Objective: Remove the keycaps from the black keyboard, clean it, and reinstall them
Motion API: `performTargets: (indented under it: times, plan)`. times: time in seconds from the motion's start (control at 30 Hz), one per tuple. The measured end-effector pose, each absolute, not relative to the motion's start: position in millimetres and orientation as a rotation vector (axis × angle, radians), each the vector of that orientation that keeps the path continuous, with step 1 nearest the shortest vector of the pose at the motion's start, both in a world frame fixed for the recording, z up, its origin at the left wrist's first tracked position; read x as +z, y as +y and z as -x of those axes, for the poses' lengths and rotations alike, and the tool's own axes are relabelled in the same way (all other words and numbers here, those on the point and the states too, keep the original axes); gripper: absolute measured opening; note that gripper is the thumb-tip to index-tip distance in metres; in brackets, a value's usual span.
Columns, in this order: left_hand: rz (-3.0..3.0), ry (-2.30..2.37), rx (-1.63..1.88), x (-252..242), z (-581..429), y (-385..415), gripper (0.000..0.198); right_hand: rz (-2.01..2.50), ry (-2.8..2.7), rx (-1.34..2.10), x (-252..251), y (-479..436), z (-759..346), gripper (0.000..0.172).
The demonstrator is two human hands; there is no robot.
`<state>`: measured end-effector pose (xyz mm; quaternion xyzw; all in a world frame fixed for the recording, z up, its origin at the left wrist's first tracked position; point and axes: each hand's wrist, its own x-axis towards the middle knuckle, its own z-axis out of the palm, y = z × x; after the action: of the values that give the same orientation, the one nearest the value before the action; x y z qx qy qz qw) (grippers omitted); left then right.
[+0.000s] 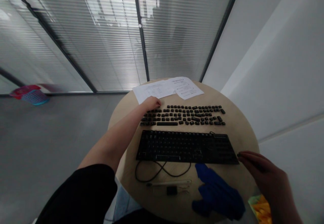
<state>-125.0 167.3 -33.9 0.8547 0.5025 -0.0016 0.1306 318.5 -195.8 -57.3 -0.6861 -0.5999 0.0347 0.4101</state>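
A black keyboard [186,147] with its keycaps removed lies across the round wooden table [238,129]. Behind it, the loose black keycaps [184,115] are laid out in rows. My left hand [151,103] reaches to the far left end of those rows, fingers curled down onto the keycaps there; what they pinch is hidden. My right hand [263,175] rests at the keyboard's right end, fingers held together and touching its corner.
Two printed sheets [168,88] lie at the table's far edge. A blue cloth [217,193], the keyboard cable [162,171], a white stick-like tool [169,183] and a small black object [171,190] lie near me. A yellow item [262,208] sits bottom right. A basket [32,95] stands on the floor.
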Motion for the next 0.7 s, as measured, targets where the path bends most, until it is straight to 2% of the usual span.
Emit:
performTargets:
  times: [0.13,0.3,0.4,0.57,0.7]
  plan:
    - [-2.470,1.478,0.071,-32,123,165,0.037,1.663,-1.565,0.152,-59,-186,-298,0.031]
    - [-2.450,1.531,0.353,-6,126,141,0.019,1.508,-1.622,0.247,-49,-177,-266,0.019]
    - [-2.443,1.485,0.527,5,139,92,0.028,1.445,-1.634,0.276,-42,-173,-251,0.016]
    - [-2.458,1.049,0.782,-22,161,-14,0.021,1.435,-1.659,0.357,-50,-163,-237,0.017]
    - [-2.488,1.083,0.843,-53,158,-44,0.013,1.400,-1.722,0.397,-58,-157,-226,0.015]
